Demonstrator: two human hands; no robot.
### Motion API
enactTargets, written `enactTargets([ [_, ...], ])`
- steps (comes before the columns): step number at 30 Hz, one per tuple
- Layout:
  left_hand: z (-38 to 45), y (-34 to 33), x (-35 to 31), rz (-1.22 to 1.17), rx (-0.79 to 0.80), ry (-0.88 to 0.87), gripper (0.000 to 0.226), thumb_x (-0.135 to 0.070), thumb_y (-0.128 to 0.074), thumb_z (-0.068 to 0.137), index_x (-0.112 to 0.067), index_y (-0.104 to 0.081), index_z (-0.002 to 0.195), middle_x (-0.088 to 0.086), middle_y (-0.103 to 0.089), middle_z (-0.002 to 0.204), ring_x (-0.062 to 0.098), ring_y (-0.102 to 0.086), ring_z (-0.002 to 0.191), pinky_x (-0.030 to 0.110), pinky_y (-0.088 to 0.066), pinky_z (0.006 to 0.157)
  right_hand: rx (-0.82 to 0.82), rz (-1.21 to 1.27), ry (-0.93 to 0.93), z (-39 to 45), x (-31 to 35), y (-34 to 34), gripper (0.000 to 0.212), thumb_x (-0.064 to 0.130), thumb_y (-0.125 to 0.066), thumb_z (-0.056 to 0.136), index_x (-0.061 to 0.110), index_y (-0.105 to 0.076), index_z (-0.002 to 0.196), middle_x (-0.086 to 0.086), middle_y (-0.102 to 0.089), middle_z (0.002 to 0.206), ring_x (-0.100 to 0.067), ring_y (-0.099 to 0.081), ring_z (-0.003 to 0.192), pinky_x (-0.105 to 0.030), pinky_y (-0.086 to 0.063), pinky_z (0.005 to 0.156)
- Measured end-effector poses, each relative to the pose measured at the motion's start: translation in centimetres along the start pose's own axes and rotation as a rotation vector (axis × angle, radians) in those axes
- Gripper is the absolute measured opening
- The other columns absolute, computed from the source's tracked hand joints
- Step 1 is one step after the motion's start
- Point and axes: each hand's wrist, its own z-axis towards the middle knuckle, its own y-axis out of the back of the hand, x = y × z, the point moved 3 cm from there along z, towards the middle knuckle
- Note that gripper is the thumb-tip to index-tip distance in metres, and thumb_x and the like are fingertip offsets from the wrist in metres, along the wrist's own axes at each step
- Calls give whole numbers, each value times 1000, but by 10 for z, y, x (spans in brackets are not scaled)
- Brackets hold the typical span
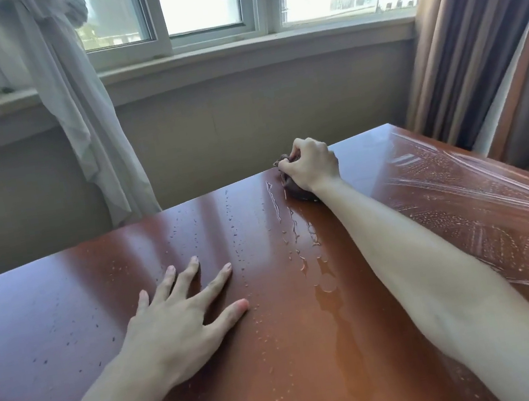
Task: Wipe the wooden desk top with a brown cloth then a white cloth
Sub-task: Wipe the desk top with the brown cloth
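**Wet desk top with both hands in place**

The right hand [311, 163] reaches to the far edge of the desk [67, 318], fingers curled round a bunched brown cloth [298, 191] and pressing it onto the wood; most of the cloth is hidden under the hand. The left hand [178, 321] lies flat on the desk nearer the person, fingers spread and straight, holding nothing. Between the two arms a run of water droplets [295, 230] leads from the cloth back to a small puddle [327, 289] (finer beads dot the desk left of it). Right of the right forearm the desk bears pale wet streaks [464, 203]. Beyond the desk's far edge stand a window [200, 2], a white curtain [81, 125] and a brown curtain [471, 28]. No white cloth and no container is in view.
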Motion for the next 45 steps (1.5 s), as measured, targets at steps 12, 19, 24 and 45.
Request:
enactTargets([
  [12, -2, 10, -5, 6, 19, 12, 72, -85, -26, 87, -59, -14, 153, -5, -3, 170, 24, 0, 156, 59, -9, 121, 96, 43, 207, -272, 14, 112, 27, 48, -67, 79, 23, -55, 76, 8, -59, 84, -18, -55, 81, -34, -43, 67],
  [19, -15, 11, -8, 35, 3, -4, 74, -86, -23, 86, -57, -13, 154, -2, -5, 170, 27, -3, 156, 60, -13, 121, 141, 132, 222, -319, 6, 137, 26, 51, -69, 74, 26, -59, 77, 16, -60, 82, -8, -55, 82, -32, -46, 72],
  [24, -13, 9, -6, 71, 15, -13, 72, -85, -18, 87, -59, -7, 153, -4, -3, 170, 25, -2, 156, 57, -15, 121, 113, 135, 116, -226, 6, 98, 23, 43, -73, 78, 22, -65, 78, 11, -65, 85, -16, -57, 80, -32, -46, 72],
  [45, 8, 7, -2, 51, 46, -17, 70, -89, -15, 81, -69, 1, 146, -10, 8, 169, 20, 5, 156, 54, -10, 123, 63, 30, 37, -80, 7, 32, 20, 41, -68, 79, 24, -58, 77, 5, -64, 90, -24, -59, 88, -33, -40, 71],
])
